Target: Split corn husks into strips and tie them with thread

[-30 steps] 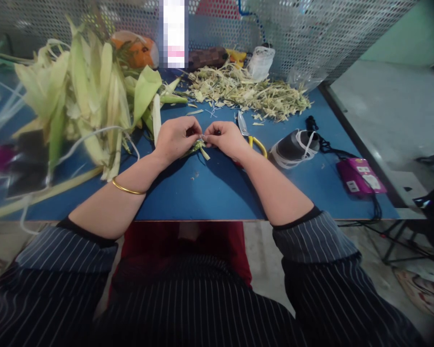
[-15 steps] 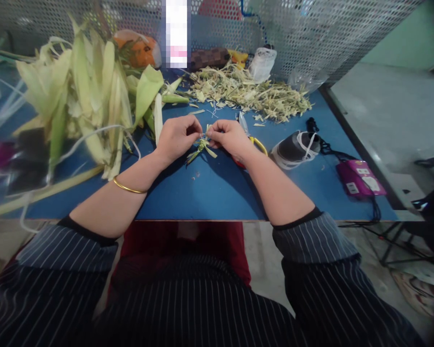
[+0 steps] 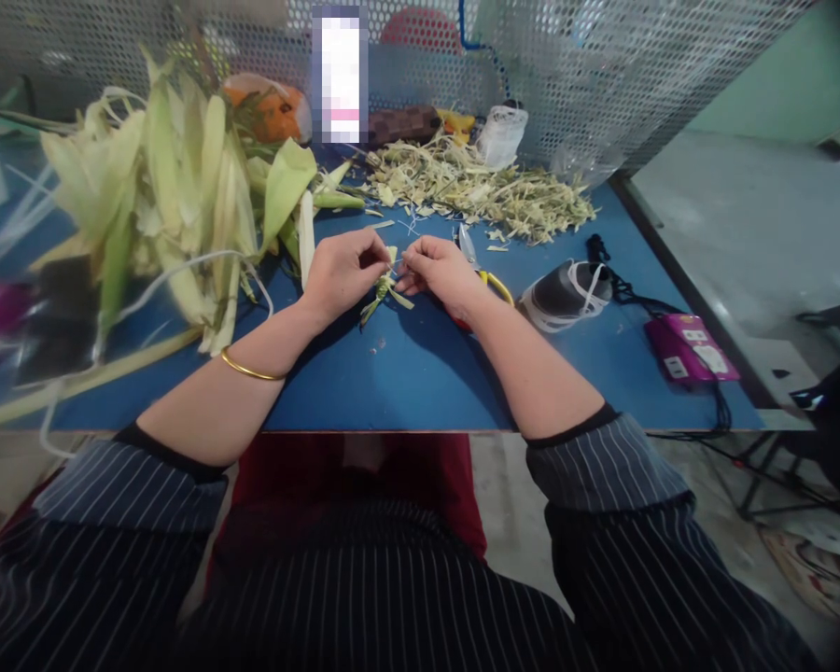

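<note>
Husk bundle, small, 1 piece

Lay between left hand and right hand, over blue table. Seemingly was at thread-tying, with white thread pinched in both hands. Probably called next for even tension. Was neighboured by scissors, 1.

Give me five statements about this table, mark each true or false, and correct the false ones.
1. A gold bangle is on the left forearm. True.
2. The right hand holds the scissors. False: they lie on the table, partly hidden by that hand and arm.
3. A small green bundle is at the fingertips. True.
4. The tall husks are right of the shreds. False: they are to the left.
5. The purple pack lies right of the black roll. True.
</note>
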Motion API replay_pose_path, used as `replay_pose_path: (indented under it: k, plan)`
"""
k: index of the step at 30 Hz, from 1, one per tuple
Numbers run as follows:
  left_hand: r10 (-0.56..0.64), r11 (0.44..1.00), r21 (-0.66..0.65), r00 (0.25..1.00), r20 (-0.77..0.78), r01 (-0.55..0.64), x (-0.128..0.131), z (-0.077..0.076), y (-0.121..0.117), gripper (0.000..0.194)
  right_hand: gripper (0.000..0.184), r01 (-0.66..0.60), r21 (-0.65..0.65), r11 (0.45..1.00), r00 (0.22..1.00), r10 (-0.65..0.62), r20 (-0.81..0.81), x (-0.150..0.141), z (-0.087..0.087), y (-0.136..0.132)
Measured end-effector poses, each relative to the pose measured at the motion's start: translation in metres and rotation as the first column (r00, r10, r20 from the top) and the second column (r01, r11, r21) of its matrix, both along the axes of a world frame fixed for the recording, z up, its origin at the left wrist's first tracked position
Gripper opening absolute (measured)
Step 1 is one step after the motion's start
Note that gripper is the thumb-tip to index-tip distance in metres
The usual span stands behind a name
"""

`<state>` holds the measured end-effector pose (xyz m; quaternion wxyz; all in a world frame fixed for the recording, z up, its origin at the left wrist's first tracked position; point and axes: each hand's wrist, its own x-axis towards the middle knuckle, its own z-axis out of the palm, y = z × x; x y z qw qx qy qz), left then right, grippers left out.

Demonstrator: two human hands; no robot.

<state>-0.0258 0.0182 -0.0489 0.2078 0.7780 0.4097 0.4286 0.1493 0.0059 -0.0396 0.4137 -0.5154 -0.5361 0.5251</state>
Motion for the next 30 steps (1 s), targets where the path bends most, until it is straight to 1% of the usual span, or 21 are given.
replay_pose_path:
  k: [2, 5, 9, 13, 15, 16, 17, 18, 20, 21, 22, 23, 24, 25, 26, 28, 29, 30]
  plan:
    - [0.004, 1.0, -0.017, 1.0, 0.002, -0.004, 0.0, 0.001, -0.001, 0.006, 0.011, -0.035, 0.017, 0.999, 0.999, 0.035, -0.024, 0.001, -0.002, 0.0]
    - [0.012, 0.999, -0.032, 1.0, -0.003, -0.012, 0.0, 0.001, 0.0, 0.005, 0.012, -0.083, 0.097, 0.992, 0.996, 0.081, 0.027, 0.004, -0.005, 0.001]
    - [0.016, 0.999, -0.046, 1.0, 0.004, -0.016, 0.0, 0.001, 0.001, 0.004, 0.013, -0.053, 0.187, 0.981, 0.993, 0.032, 0.111, 0.007, -0.01, 0.005]
    - [0.022, 0.998, -0.064, 0.999, 0.027, -0.02, 0.002, 0.001, 0.0, 0.004, 0.016, -0.024, 0.226, 0.974, 0.984, -0.017, 0.176, 0.007, -0.01, 0.008]
    - [0.022, 0.996, -0.083, 0.999, 0.041, -0.019, 0.002, 0.001, 0.001, 0.006, 0.016, -0.041, 0.256, 0.966, 0.962, -0.031, 0.27, 0.01, -0.009, 0.009]
    - [0.026, 0.995, -0.096, 0.999, 0.044, -0.021, 0.001, 0.001, 0.002, 0.007, 0.016, -0.056, 0.283, 0.958, 0.937, -0.048, 0.347, 0.012, -0.008, 0.009]
    - [0.041, 0.994, -0.105, 0.998, 0.041, -0.037, 0.0, 0.0, 0.004, 0.008, 0.017, -0.069, 0.315, 0.947, 0.894, -0.082, 0.44, 0.014, -0.006, 0.01]
    - [0.075, 0.992, -0.107, 0.997, 0.028, -0.072, -0.002, -0.002, 0.006, 0.009, 0.018, -0.079, 0.346, 0.935, 0.834, -0.128, 0.536, 0.017, -0.005, 0.01]
    - [0.191, 0.977, -0.097, 0.981, -0.018, -0.192, -0.007, -0.006, 0.011, 0.01, 0.02, -0.1, 0.376, 0.921, 0.696, -0.205, 0.689, 0.023, -0.002, 0.011]
    - [0.26, 0.961, -0.09, 0.965, -0.045, -0.263, -0.009, -0.009, 0.014, 0.012, 0.021, -0.107, 0.367, 0.924, 0.642, -0.218, 0.735, 0.025, -0.001, 0.011]
    - [0.303, 0.946, -0.099, 0.951, -0.062, -0.308, -0.012, -0.011, 0.016, 0.014, 0.02, -0.106, 0.343, 0.933, 0.612, -0.211, 0.762, 0.027, 0.0, 0.011]
    - [0.323, 0.937, -0.117, 0.944, -0.073, -0.329, -0.013, -0.013, 0.018, 0.014, 0.02, -0.105, 0.311, 0.945, 0.609, -0.186, 0.771, 0.028, 0.001, 0.012]
    - [0.329, 0.934, -0.124, 0.941, -0.079, -0.336, -0.015, -0.014, 0.019, 0.014, 0.019, -0.108, 0.283, 0.953, 0.633, -0.154, 0.759, 0.027, 0.002, 0.011]
    - [0.322, 0.936, -0.122, 0.943, -0.078, -0.33, -0.016, -0.015, 0.02, 0.014, 0.019, -0.115, 0.272, 0.955, 0.677, -0.124, 0.725, 0.026, 0.003, 0.011]
    - [0.314, 0.939, -0.123, 0.946, -0.076, -0.322, -0.015, -0.015, 0.019, 0.014, 0.018, -0.129, 0.286, 0.95, 0.74, -0.1, 0.665, 0.025, 0.004, 0.01]
    - [0.292, 0.946, -0.129, 0.954, -0.072, -0.299, -0.014, -0.013, 0.017, 0.014, 0.017, -0.17, 0.347, 0.922, 0.881, -0.016, 0.473, 0.02, 0.006, 0.007]
    - [0.28, 0.948, -0.139, 0.957, -0.071, -0.288, -0.013, -0.011, 0.015, 0.014, 0.016, -0.189, 0.367, 0.911, 0.934, 0.052, 0.353, 0.017, 0.007, 0.004]
    - [0.266, 0.949, -0.154, 0.961, -0.068, -0.274, -0.011, -0.01, 0.014, 0.014, 0.015, -0.208, 0.364, 0.908, 0.965, 0.128, 0.231, 0.014, 0.008, 0.002]
